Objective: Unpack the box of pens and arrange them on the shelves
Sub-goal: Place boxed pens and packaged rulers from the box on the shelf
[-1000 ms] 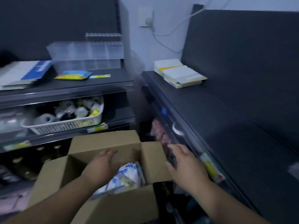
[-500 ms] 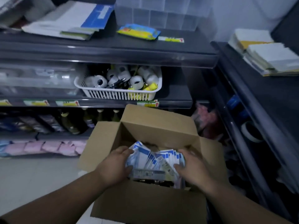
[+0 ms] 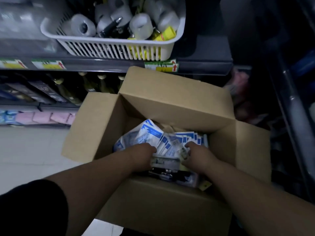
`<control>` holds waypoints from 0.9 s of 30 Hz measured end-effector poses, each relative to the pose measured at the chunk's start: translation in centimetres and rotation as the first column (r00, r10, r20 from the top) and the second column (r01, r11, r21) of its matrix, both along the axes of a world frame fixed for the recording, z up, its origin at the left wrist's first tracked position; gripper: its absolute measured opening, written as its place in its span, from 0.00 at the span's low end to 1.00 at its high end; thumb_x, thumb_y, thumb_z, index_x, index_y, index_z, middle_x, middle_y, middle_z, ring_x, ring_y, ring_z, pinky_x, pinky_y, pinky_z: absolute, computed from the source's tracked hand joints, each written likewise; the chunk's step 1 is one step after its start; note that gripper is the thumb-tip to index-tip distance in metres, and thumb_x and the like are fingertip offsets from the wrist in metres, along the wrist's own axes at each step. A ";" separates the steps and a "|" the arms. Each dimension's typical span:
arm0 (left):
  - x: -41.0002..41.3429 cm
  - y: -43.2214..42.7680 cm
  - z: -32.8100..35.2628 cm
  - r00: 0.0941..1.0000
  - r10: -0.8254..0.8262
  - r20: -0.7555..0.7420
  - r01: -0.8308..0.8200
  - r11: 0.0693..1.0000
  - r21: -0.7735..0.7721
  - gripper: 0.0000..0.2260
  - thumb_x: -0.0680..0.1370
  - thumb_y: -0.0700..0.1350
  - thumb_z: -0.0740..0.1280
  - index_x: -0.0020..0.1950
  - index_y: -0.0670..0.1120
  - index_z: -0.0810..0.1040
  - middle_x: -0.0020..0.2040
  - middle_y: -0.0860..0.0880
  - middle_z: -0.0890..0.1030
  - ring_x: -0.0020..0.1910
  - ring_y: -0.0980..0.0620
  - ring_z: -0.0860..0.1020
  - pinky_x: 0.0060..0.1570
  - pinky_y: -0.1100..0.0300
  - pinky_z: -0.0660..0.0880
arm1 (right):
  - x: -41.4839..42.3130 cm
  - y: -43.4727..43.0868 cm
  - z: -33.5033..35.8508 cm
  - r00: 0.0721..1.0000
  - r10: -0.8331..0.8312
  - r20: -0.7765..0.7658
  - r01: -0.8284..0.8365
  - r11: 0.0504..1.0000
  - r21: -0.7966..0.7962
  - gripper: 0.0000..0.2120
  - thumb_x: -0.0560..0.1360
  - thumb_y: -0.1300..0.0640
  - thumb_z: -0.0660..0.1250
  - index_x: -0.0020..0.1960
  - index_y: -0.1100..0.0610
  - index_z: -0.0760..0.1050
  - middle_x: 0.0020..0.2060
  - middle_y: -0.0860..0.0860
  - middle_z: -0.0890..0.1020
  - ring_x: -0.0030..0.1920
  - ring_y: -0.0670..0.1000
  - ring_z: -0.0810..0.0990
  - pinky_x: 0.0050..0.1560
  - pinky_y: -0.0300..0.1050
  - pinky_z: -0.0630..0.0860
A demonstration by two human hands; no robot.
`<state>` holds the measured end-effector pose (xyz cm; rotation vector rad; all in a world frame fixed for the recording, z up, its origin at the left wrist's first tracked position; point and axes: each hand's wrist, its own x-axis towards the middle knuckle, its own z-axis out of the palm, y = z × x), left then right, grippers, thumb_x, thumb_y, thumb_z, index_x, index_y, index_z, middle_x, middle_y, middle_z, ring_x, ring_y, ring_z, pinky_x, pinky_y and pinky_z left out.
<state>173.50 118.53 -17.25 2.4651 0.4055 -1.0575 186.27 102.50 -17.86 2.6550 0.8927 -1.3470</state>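
Lower centre of the frame: the left hand and right hand are curled round opposite ends of a bundle of pen packs, blue-and-white sleeves fanned loosely between them. How far the thumbs reach underneath is hidden. The bundle sits inside the open cardboard box, with darker items under it against the near wall. The rear flap stands up toward the shelf edge in the upper half of the frame, where a white slotted basket of tape rolls rests. Bottles stand on a lower shelf at middle left.

Probable hazards: the packs are splayed and unbound, so pressure from the two ends alone may let the middle ones slip out and drop back into the box. The raised flap and the shelf lip above it lie close to the lifting path and could snag the fan. Dim light may also hide a pack left behind.
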 end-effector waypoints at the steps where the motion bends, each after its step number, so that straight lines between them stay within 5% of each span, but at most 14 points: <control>1: 0.0 -0.1 -0.3 0.999 -0.038 -0.007 0.038 0.999 0.020 0.25 0.76 0.49 0.67 0.72 0.49 0.67 0.69 0.46 0.69 0.67 0.45 0.70 0.64 0.54 0.69 | 0.0 0.1 -0.4 1.000 -0.009 -0.008 0.009 1.000 -0.007 0.31 0.75 0.49 0.69 0.73 0.55 0.61 0.62 0.55 0.77 0.59 0.56 0.77 0.46 0.42 0.71; 5: 0.2 -0.2 -1.4 0.988 -0.152 -0.010 0.152 0.984 0.093 0.18 0.74 0.52 0.66 0.63 0.51 0.73 0.63 0.47 0.72 0.62 0.45 0.72 0.57 0.51 0.71 | 0.0 0.7 -0.7 0.999 0.030 -0.039 -0.033 0.997 -0.077 0.20 0.75 0.49 0.68 0.63 0.55 0.70 0.60 0.55 0.77 0.59 0.55 0.76 0.48 0.41 0.70; 7: 0.3 -0.1 -1.9 0.987 -0.157 -0.018 0.158 0.983 0.096 0.15 0.75 0.52 0.64 0.61 0.51 0.74 0.61 0.47 0.73 0.61 0.45 0.72 0.55 0.52 0.71 | 0.0 0.8 -0.5 0.994 0.095 -0.056 -0.100 0.991 -0.094 0.07 0.76 0.50 0.66 0.46 0.54 0.72 0.56 0.55 0.77 0.55 0.54 0.76 0.45 0.40 0.66; 9: 0.4 0.1 -2.2 0.992 -0.125 -0.024 0.126 0.989 0.075 0.12 0.77 0.51 0.62 0.59 0.51 0.74 0.61 0.47 0.74 0.60 0.47 0.73 0.55 0.53 0.71 | 0.0 0.9 0.0 0.993 0.098 -0.062 -0.102 0.992 -0.077 0.14 0.77 0.50 0.65 0.37 0.52 0.65 0.52 0.55 0.76 0.52 0.54 0.75 0.44 0.39 0.64; 13: 0.4 0.3 -1.9 1.000 -0.022 0.012 0.021 0.999 0.024 0.09 0.80 0.49 0.59 0.59 0.50 0.71 0.61 0.47 0.75 0.58 0.48 0.74 0.51 0.56 0.71 | 0.8 0.9 1.1 0.993 -0.088 -0.075 0.092 0.994 0.060 0.06 0.77 0.52 0.66 0.45 0.53 0.75 0.49 0.54 0.80 0.51 0.53 0.78 0.45 0.43 0.70; 19: 0.6 1.2 -0.2 0.923 0.113 0.368 -0.152 0.985 0.079 0.05 0.78 0.48 0.62 0.52 0.51 0.74 0.52 0.49 0.79 0.53 0.47 0.76 0.47 0.57 0.67 | 1.4 0.1 4.2 0.933 -0.268 -0.242 0.317 0.929 0.193 0.09 0.76 0.53 0.69 0.41 0.57 0.78 0.37 0.53 0.79 0.37 0.49 0.75 0.38 0.42 0.69; 24: 0.7 1.5 1.8 0.840 0.219 0.496 -0.226 0.973 -0.048 0.06 0.77 0.48 0.65 0.53 0.49 0.75 0.48 0.48 0.81 0.49 0.46 0.77 0.46 0.58 0.70 | 0.4 -0.5 6.8 0.784 -0.416 -0.460 0.588 0.736 0.337 0.06 0.77 0.54 0.69 0.43 0.55 0.81 0.40 0.52 0.83 0.41 0.48 0.78 0.37 0.41 0.73; 27: 0.2 1.7 2.9 0.786 0.366 0.497 -0.307 0.930 -0.200 0.02 0.77 0.47 0.66 0.49 0.52 0.75 0.40 0.52 0.79 0.43 0.50 0.77 0.41 0.59 0.69 | -0.1 -0.9 8.4 0.618 -0.527 -0.583 0.785 0.447 0.429 0.05 0.76 0.56 0.69 0.50 0.54 0.81 0.47 0.49 0.85 0.51 0.49 0.81 0.45 0.44 0.78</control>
